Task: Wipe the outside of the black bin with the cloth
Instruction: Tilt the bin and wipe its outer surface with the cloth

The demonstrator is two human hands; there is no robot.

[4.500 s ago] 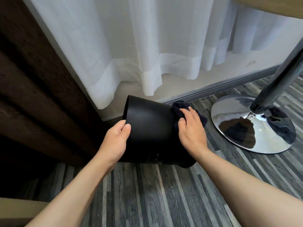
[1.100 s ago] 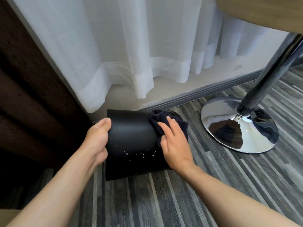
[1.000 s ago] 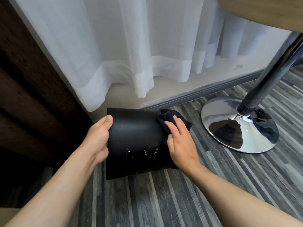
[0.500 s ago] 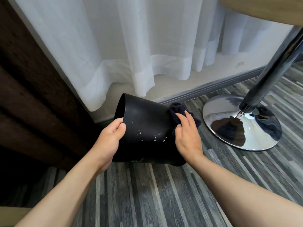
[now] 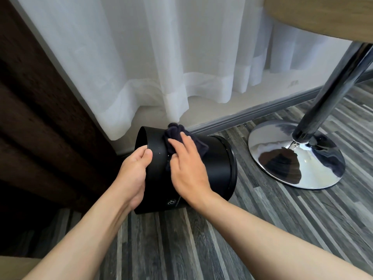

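The round black bin (image 5: 218, 168) lies on its side on the striped floor, its open rim turned left and its base to the right. My left hand (image 5: 134, 170) grips the rim at the left, thumb on the outer wall. A dark navy cloth (image 5: 193, 141) is bunched on the bin's upper side. My right hand (image 5: 187, 168) presses flat on that cloth, fingers spread toward the rim. A small white logo shows low on the bin's wall.
A chrome table base (image 5: 296, 156) with a slanted metal pole (image 5: 335, 77) stands right of the bin. A wooden tabletop (image 5: 323, 15) juts in at top right. White curtains (image 5: 161, 57) hang behind, dark wood panelling (image 5: 36, 118) at left.
The bin has rolled and turned, so its base now shows at the right. My right hand slid the cloth left across the top toward the rim. My left hand kept its hold.
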